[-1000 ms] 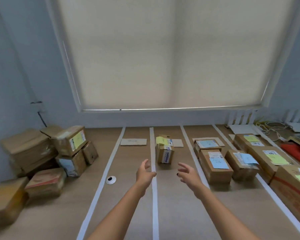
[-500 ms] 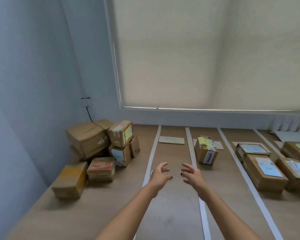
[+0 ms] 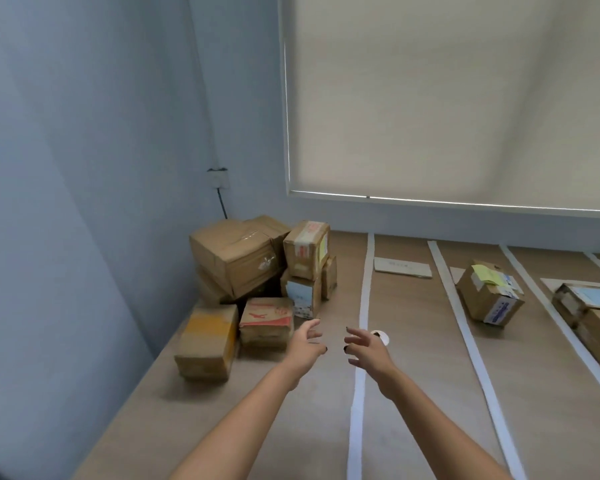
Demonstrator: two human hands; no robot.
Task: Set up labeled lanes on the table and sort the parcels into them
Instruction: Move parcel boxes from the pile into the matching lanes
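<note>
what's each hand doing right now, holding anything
Left hand: open, fingers spread, holding nothing.
Right hand: open, fingers spread, holding nothing.

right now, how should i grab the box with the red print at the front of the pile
Both hands, left hand and right hand, are open. Take the red-printed box by its two short ends, coming from the front. It lies flat and low, though the yellow-taped box crowds its left end.

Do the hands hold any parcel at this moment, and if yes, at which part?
Nothing is held. The left hand and the right hand hang open above the table, near the box with red print.
</note>
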